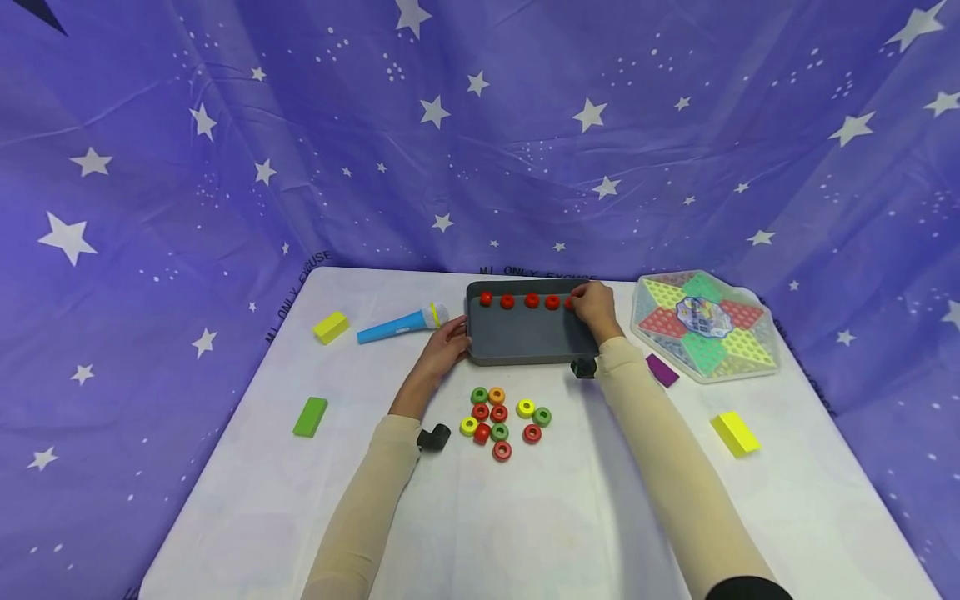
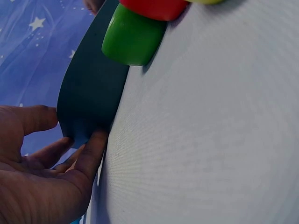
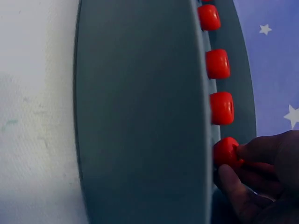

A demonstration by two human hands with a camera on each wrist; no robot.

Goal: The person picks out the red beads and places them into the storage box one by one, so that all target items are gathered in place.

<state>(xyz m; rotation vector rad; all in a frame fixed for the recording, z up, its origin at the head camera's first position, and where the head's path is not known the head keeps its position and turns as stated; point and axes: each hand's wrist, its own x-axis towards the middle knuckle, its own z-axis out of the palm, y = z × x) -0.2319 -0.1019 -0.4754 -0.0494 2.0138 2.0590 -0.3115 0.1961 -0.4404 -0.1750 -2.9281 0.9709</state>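
Note:
A dark grey tray [image 1: 528, 340] lies at the back middle of the table, with a row of red ring beads [image 1: 532, 300] along its far side. At the tray's right end my right hand [image 1: 596, 307] pinches a red bead [image 3: 227, 153] between thumb and fingers, in line with the others. My left hand [image 1: 447, 342] grips the tray's left near corner; in the left wrist view its thumb is at the rim and its fingers [image 2: 91, 156] lie against the outer wall. In front of the tray are loose beads: red [image 1: 502, 451], green [image 1: 542, 416], yellow [image 1: 526, 408] and orange [image 1: 497, 395].
Left of the tray lie a blue toy microphone [image 1: 401, 324], a yellow block [image 1: 331, 327] and a green block [image 1: 310, 417]. To the right are a hexagonal game board [image 1: 705, 325], a purple block [image 1: 662, 370] and another yellow block [image 1: 736, 433]. A starry purple curtain [image 1: 510, 150] hangs behind.

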